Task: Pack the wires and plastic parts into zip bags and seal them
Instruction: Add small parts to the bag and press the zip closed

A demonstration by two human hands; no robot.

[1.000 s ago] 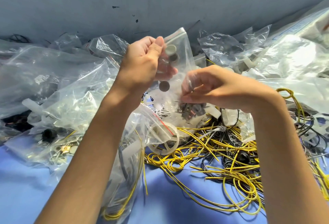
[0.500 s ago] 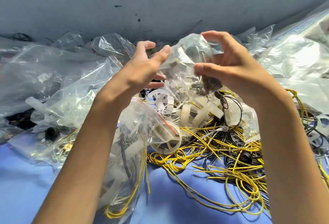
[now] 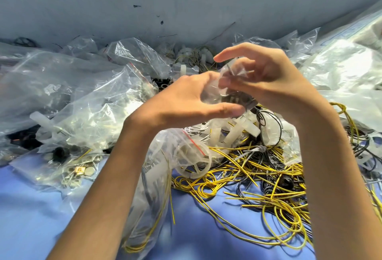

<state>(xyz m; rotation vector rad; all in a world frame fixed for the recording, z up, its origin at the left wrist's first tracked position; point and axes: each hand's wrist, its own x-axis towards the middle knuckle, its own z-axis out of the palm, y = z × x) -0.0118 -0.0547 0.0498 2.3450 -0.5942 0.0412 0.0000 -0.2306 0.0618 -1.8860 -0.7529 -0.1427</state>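
Observation:
Both hands meet above the pile, holding a small clear zip bag (image 3: 231,86) crumpled between them, with dark small parts inside. My left hand (image 3: 186,98) grips the bag's left side, thumb stretched under it. My right hand (image 3: 262,78) pinches its right side, index finger arched over the top. Below lies a tangle of yellow and black wires (image 3: 258,173) on the blue table, with white plastic parts (image 3: 237,129) mixed in. A larger zip bag with a red stripe (image 3: 165,166), holding wires and plastic rings, lies under my left forearm.
Many clear bags are heaped at left (image 3: 62,94), at the back and at right (image 3: 341,73) against a grey wall. One bag at left (image 3: 76,169) holds small metal pieces. Bare blue table surface (image 3: 31,218) shows at the front left.
The small bag was held up flat, then bunched together. Both hands have come lower and closer, my left hand moving right under the bag while the right hand closes over it.

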